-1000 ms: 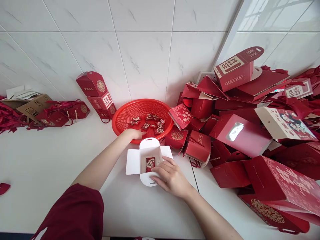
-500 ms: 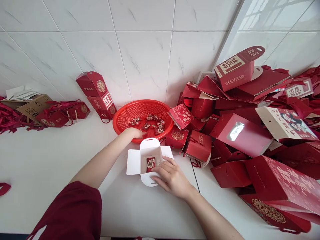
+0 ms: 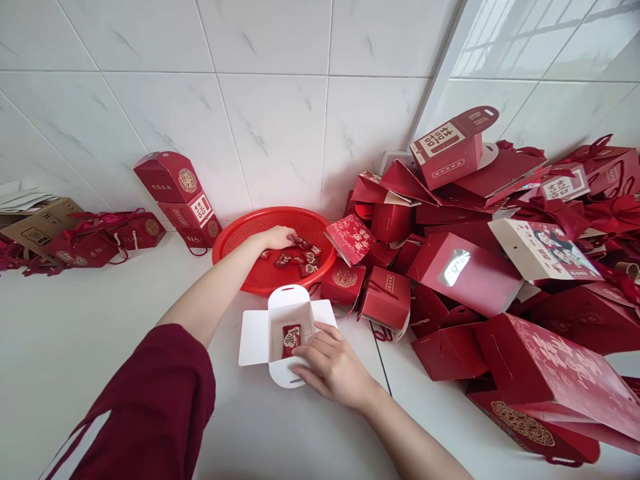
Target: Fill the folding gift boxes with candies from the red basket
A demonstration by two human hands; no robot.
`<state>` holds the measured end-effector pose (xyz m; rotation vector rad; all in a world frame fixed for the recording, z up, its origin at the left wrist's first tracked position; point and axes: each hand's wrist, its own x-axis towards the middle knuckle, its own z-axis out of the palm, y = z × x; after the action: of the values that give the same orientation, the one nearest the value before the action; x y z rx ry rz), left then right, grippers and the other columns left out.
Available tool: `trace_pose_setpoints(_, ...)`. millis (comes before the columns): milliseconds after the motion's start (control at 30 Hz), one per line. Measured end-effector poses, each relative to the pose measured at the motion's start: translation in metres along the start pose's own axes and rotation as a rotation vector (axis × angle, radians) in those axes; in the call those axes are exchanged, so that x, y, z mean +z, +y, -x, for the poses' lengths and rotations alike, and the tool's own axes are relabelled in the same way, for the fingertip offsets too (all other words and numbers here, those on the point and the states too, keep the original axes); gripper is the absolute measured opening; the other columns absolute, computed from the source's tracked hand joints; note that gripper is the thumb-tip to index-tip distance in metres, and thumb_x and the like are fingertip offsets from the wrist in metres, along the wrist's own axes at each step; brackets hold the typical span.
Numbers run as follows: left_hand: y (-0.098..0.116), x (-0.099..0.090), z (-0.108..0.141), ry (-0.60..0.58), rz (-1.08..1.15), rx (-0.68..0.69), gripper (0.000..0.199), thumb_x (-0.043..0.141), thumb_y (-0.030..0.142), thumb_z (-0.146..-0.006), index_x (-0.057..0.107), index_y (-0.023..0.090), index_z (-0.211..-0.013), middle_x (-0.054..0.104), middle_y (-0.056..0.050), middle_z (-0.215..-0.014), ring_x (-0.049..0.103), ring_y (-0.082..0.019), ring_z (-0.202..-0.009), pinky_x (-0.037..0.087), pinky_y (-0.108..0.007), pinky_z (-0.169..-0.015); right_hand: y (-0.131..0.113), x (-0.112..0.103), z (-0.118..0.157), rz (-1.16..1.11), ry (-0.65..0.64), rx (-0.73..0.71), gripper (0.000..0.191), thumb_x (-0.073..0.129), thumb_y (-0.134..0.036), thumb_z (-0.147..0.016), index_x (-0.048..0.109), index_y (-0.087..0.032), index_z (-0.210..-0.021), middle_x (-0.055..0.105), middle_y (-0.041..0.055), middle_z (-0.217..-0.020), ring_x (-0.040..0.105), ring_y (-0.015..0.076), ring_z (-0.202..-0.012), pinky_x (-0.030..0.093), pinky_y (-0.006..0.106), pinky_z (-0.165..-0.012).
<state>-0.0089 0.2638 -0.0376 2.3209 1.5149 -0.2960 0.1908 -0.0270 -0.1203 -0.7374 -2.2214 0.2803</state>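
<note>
An opened gift box (image 3: 255, 338), white inside with its flaps spread, stands on the counter. On its bottom lies a red wrapped candy (image 3: 291, 341) with a pale printed label. My right hand (image 3: 336, 367) grips the box at its right and near edges, fingers over the rim. Behind the box sits a red perforated plastic basket (image 3: 240, 267) holding several similar wrapped candies (image 3: 307, 260). My left hand (image 3: 278, 237) reaches into the basket's far side, its fingers bent together down at the candies. What is between those fingertips is hidden.
A large heap of red gift boxes (image 3: 465, 267) fills the right side. Stacked red boxes (image 3: 183, 200) lean by the tiled wall (image 3: 280, 120). More red boxes (image 3: 105, 237) and a brown carton (image 3: 43, 223) stand at the left on the white counter (image 3: 125, 313).
My left hand has moved from the basket's near edge to the candies at its far side. My right hand stays on the box. The whole view has shifted slightly.
</note>
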Motion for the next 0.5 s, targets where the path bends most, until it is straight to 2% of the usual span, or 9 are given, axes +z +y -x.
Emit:
trace_pose_setpoints(100, -0.001, 0.009, -0.014, 0.056, 0.004, 0.005, 0.065, 0.063, 0.032, -0.078, 0.052, 0.026, -0.141, 0.057, -0.007, -0.143, 0.057, -0.026, -0.125, 0.045, -0.03, -0.104, 0.0, 0.0, -0.001, 0.009, 0.014, -0.004, 0.016, 0.057, -0.032, -0.098, 0.061, -0.021, -0.11, 0.073, 0.0019, -0.09, 0.066, 0.0165, -0.086, 0.038, 0.04, -0.111)
trace_pose_setpoints(200, -0.013, 0.014, -0.023, 0.063, -0.001, -0.028, 0.061, 0.067, 0.028, -0.075, 0.058, 0.027, -0.135, 0.061, -0.005, -0.138, 0.061, -0.025, -0.12, 0.047, -0.03, -0.101, 0.0, 0.0, -0.001, 0.014, 0.014, -0.005, 0.016, 0.058, -0.032, -0.098, 0.061, -0.021, -0.109, 0.073, 0.0016, -0.089, 0.066, 0.0164, -0.084, 0.039, 0.04, -0.11)
trace_pose_setpoints(267, -0.022, 0.015, -0.027, 0.081, -0.008, -0.064, 0.049, 0.064, 0.029, -0.081, 0.062, 0.027, -0.13, 0.064, -0.005, -0.133, 0.063, -0.025, -0.115, 0.05, -0.031, -0.097, 0.0, 0.0, -0.002, 0.015, 0.017, -0.007, 0.016, 0.058, -0.031, -0.098, 0.061, -0.021, -0.109, 0.073, 0.0017, -0.088, 0.065, 0.0166, -0.084, 0.04, 0.04, -0.109)
trace_pose_setpoints(333, -0.028, 0.017, -0.031, 0.106, -0.017, -0.085, 0.041, 0.059, 0.034, -0.09, 0.061, 0.023, -0.13, 0.063, -0.008, -0.133, 0.063, -0.025, -0.114, 0.051, -0.037, -0.097, 0.0, -0.001, -0.002, 0.016, 0.021, -0.009, 0.015, 0.057, -0.031, -0.098, 0.062, -0.021, -0.108, 0.072, 0.0022, -0.087, 0.065, 0.0171, -0.083, 0.04, 0.041, -0.109)
trace_pose_setpoints(433, -0.033, 0.022, -0.037, 0.103, -0.034, -0.067, 0.047, 0.057, 0.04, -0.095, 0.052, 0.018, -0.137, 0.053, -0.014, -0.142, 0.056, -0.027, -0.125, 0.046, -0.05, -0.105, -0.001, -0.002, -0.003, 0.024, 0.022, -0.009, 0.015, 0.057, -0.031, -0.098, 0.062, -0.02, -0.108, 0.072, 0.0024, -0.085, 0.065, 0.0176, -0.082, 0.041, 0.041, -0.108)
trace_pose_setpoints(500, -0.034, 0.025, -0.041, 0.073, -0.042, -0.039, 0.058, 0.063, 0.033, -0.091, 0.045, 0.018, -0.144, 0.042, -0.014, -0.153, 0.045, -0.028, -0.138, 0.038, -0.046, -0.113, 0.0, -0.002, -0.003, 0.029, 0.019, -0.011, 0.016, 0.057, -0.032, -0.098, 0.062, -0.02, -0.108, 0.072, 0.0024, -0.084, 0.065, 0.0176, -0.082, 0.041, 0.041, -0.108)
